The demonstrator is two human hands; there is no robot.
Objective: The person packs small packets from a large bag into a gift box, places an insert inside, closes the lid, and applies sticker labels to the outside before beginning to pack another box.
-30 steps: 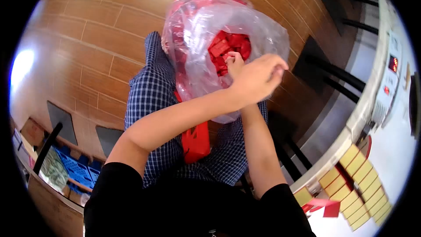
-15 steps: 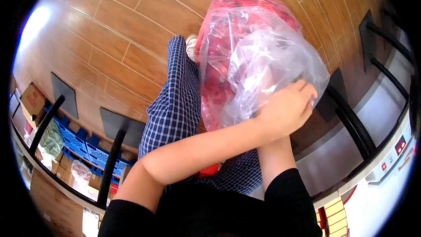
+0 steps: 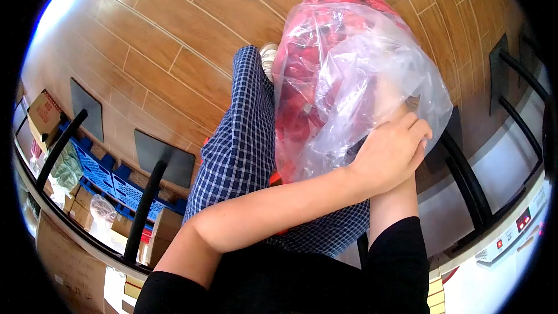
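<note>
A large clear plastic bag (image 3: 427,81), filled with red items (image 3: 299,102) whose kind I cannot make out, stands on the floor in front of me. Reaching across my body, my left hand (image 3: 394,152) has its fingers curled on the bag's loose rim at the right. My right forearm passes beneath the left wrist and goes inside the bag's mouth. Through the cloudy film my right hand (image 3: 390,94) shows only faintly, with its fingers hidden. The bag leans close to my checked trouser leg (image 3: 244,128).
Black table legs (image 3: 152,203) with flat foot plates stand on both sides. Blue plastic crates (image 3: 125,192) and a cardboard box (image 3: 44,117) are at left. On the right sits a white device (image 3: 511,235) with a red display. Wood-look tiles (image 3: 168,23) cover the floor.
The view has shifted slightly, so the bag and both arms appear farther right. My left hand stays on the rim. My right forearm is still inside the bag.
</note>
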